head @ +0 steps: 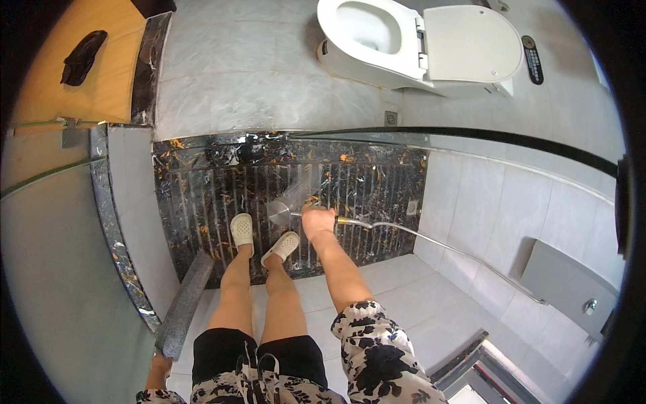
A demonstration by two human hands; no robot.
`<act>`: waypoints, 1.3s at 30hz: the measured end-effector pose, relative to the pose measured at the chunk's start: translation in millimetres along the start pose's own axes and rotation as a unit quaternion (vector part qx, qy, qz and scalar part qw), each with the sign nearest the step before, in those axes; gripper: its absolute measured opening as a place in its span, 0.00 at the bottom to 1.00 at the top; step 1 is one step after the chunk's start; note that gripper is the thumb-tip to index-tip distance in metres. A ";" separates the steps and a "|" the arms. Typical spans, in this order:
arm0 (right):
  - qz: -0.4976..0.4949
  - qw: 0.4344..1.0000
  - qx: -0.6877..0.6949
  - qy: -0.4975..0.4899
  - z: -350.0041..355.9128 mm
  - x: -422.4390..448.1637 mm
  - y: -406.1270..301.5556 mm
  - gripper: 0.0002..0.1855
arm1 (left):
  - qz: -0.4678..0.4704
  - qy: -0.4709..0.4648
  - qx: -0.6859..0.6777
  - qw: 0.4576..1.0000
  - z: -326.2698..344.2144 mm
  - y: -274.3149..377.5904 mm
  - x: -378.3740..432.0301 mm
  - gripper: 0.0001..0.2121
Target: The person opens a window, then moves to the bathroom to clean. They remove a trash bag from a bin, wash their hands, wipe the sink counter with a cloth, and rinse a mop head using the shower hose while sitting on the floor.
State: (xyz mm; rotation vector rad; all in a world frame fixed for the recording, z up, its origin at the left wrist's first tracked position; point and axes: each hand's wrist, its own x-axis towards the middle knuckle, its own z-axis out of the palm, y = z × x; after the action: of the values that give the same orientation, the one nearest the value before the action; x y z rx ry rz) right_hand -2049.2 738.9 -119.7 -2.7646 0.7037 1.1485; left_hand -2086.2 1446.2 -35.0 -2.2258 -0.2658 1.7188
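My right hand (pixel 318 222) grips the handle of a shower head (pixel 279 212), which sprays water onto the dark grooved marble floor (pixel 373 202). From the handle, a metal hose (pixel 449 247) runs to the wall at right. At the lower left, my left hand (pixel 160 367) is closed around the near end of a long grey roll (pixel 185 308), whose far end reaches the dark floor. What the roll is made of, I cannot tell. My feet, in cream clogs (pixel 243 230), stand on the grooved floor between the two hands.
A glass partition with a black top rail (pixel 484 135) separates the shower from a white toilet (pixel 373 60) with its lid raised. A grey shower panel (pixel 570 288) is mounted at right. Frosted glass (pixel 65 262) stands at left. A floor drain (pixel 390 118) lies near the toilet.
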 end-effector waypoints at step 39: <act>0.162 0.975 0.094 0.119 60.8 -81.2 281.8 0.03 | 0.825 0.409 -0.184 0.344 -412.3 612.0 -435.1 0.25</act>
State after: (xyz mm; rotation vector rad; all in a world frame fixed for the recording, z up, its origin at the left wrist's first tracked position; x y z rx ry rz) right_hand -2261.9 532.6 -76.4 -2.7156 1.2583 0.7442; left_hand -1829.5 674.6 234.5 -3.1760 2.8968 0.0089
